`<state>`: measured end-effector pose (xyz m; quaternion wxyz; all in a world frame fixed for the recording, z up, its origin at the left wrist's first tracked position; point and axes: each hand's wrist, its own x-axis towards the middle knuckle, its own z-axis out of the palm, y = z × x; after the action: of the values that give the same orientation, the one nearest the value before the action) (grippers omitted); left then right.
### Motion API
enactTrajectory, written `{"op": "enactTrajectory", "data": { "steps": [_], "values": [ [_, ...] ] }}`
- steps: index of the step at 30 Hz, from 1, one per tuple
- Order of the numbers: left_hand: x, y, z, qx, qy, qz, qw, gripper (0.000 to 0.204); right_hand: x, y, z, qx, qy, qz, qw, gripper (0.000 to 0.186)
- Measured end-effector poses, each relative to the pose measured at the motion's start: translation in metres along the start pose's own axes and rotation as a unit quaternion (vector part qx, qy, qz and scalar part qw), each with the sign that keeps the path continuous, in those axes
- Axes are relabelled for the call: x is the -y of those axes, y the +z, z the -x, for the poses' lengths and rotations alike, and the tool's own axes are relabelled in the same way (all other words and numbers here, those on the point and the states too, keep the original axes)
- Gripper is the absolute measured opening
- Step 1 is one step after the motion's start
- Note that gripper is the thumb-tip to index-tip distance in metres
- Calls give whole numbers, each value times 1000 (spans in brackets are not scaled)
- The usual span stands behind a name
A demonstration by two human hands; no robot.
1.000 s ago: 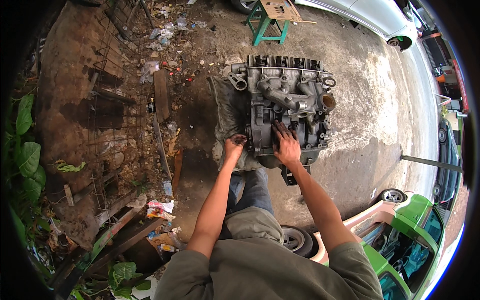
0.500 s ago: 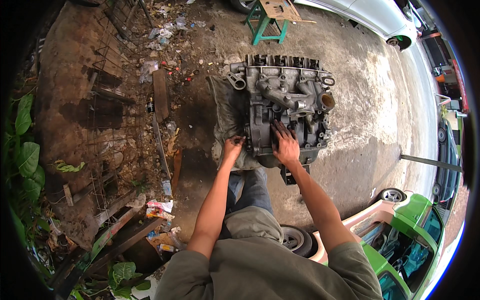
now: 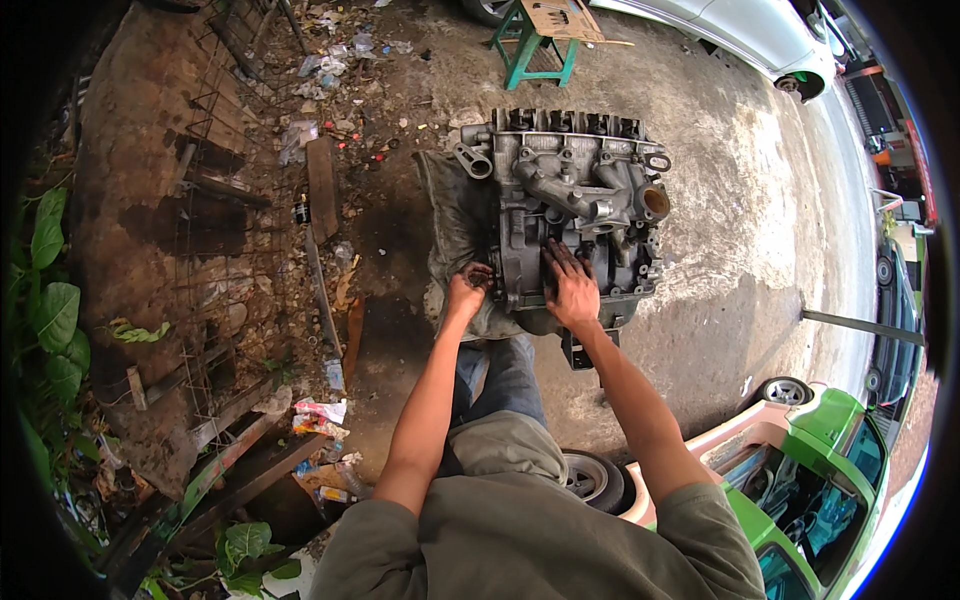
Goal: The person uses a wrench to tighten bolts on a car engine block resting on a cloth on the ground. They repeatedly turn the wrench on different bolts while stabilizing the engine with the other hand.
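Observation:
A grey metal car engine [image 3: 520, 230] lies in front of me on a dirty cloth sack [image 3: 448, 215]. Its curved intake manifold [image 3: 560, 192] faces up, and a row of dark parts runs along the far edge. My right hand [image 3: 574, 292] rests on the near side of the block, its blackened fingers stretched out and holding nothing. At the engine's left end, my left hand [image 3: 466, 294] has its dirty fingers curled together beside small fittings. Whatever those fingers grip is too small to make out.
Beyond the engine stands a green stool [image 3: 535, 55] with a board and small dark parts on top. Litter and wood scraps [image 3: 322, 190] line the left. A green car body [image 3: 810, 430] is at the lower right, with a wheel [image 3: 590, 478] near my legs. A silver car [image 3: 750, 35] stands far right.
The fingers of my left hand have shifted slightly at the engine's left end. My right hand stays in place on the block.

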<state>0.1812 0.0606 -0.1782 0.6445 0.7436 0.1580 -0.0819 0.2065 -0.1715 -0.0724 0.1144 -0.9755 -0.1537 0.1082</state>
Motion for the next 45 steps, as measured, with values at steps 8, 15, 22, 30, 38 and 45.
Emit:
{"op": "enactTrajectory", "data": {
  "steps": [8, 15, 22, 30, 38, 45],
  "values": [
    [-3, -7, -3, 8, -165, -2, 986, 32, 0, 0, 0, -7, -4, -3, 1000, 80],
    [5, 0, -8, 13, -180, 22, 983, 34, 0, 1, -1, -11, -5, -7, 1000, 79],
    [1, -10, -8, 46, -132, 112, 984, 20, 1, 1, -1, -8, -4, -6, 1000, 79],
    [-7, -10, -6, 40, -137, 101, 985, 18, 1, 2, -1, -8, 0, -3, 1000, 78],
    [-3, -9, -7, 17, -109, 48, 993, 16, 2, 1, -2, -15, -1, -4, 1000, 77],
    [-11, -14, -6, 46, -118, 43, 991, 19, 3, -1, -2, -17, -3, -5, 1000, 78]
  ]
}}
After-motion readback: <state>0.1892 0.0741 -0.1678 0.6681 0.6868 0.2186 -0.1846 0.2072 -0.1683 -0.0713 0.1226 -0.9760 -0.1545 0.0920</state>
